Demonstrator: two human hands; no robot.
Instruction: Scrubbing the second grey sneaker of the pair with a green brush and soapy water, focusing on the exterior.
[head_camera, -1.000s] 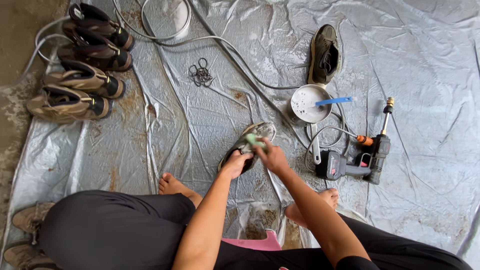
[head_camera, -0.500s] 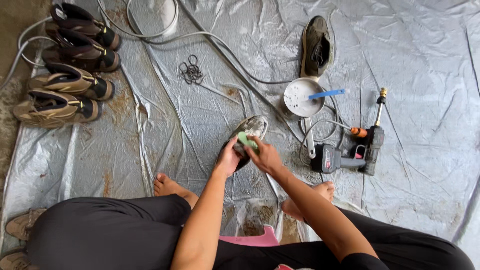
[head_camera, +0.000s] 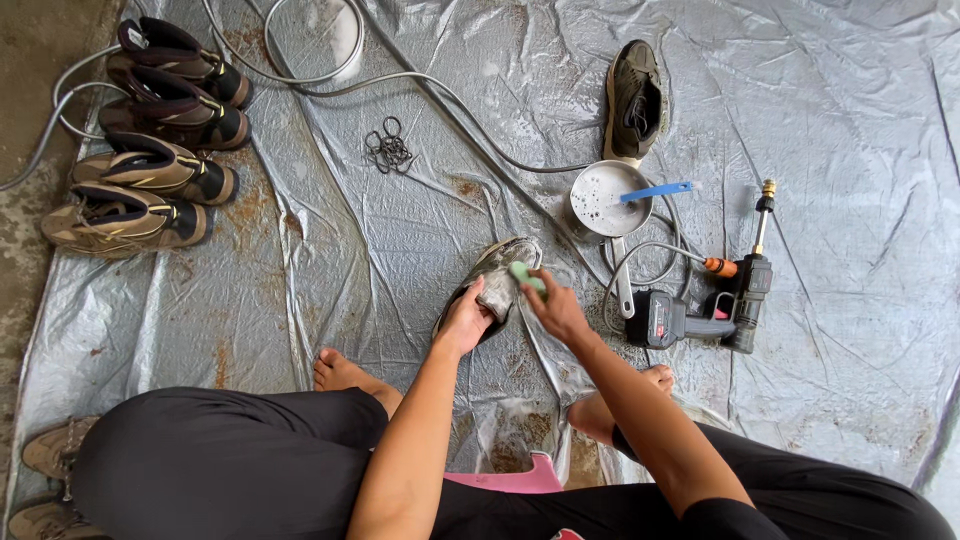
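Gripping the soapy shoe (head_camera: 497, 285) from its near end, my left hand (head_camera: 465, 322) has its fingers closed round the heel part, keeping the shoe tipped up off the grey tarp (head_camera: 860, 120) just ahead of my bare feet. My right hand (head_camera: 556, 305) is curled shut round a small green sponge (head_camera: 525, 274), which is pressed against the right side of the shoe near the toe. The shoe sits in the middle of the tarp, between my knees and the round metal bowl (head_camera: 605, 200) beyond it, which has a blue-handled brush (head_camera: 655, 190) lying across its rim. To the right of my right hand lies a black cordless spray gun (head_camera: 700, 315) with a hose coiled beside it. Another single dark shoe (head_camera: 635, 98) rests further off, past the bowl. Far to the left, four boots (head_camera: 150, 150) lie in a row at the tarp's edge, and a small tangle of black laces (head_camera: 388, 146) lies well apart from everything.
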